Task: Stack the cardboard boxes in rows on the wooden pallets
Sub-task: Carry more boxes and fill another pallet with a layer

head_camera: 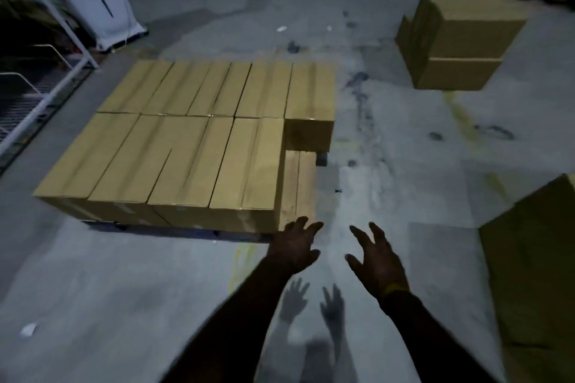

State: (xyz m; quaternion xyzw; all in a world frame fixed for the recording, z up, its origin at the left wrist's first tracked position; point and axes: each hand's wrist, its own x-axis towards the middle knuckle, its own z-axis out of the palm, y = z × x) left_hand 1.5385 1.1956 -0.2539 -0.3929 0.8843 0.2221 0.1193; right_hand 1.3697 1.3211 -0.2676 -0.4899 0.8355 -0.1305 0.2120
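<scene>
**Pallet one box short of a full layer**

Nine boxes (174,146) sit in two rows on the pallet (300,183) — its near right corner bare. Both hands, left hand (295,246) and right hand (375,253), hover empty, fingers spread. Spare boxes (460,40) wait far right; another box (535,261) near right.

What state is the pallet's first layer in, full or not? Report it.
Not full: bare wooden pallet shows at the front right corner beside the cardboard boxes.
</scene>
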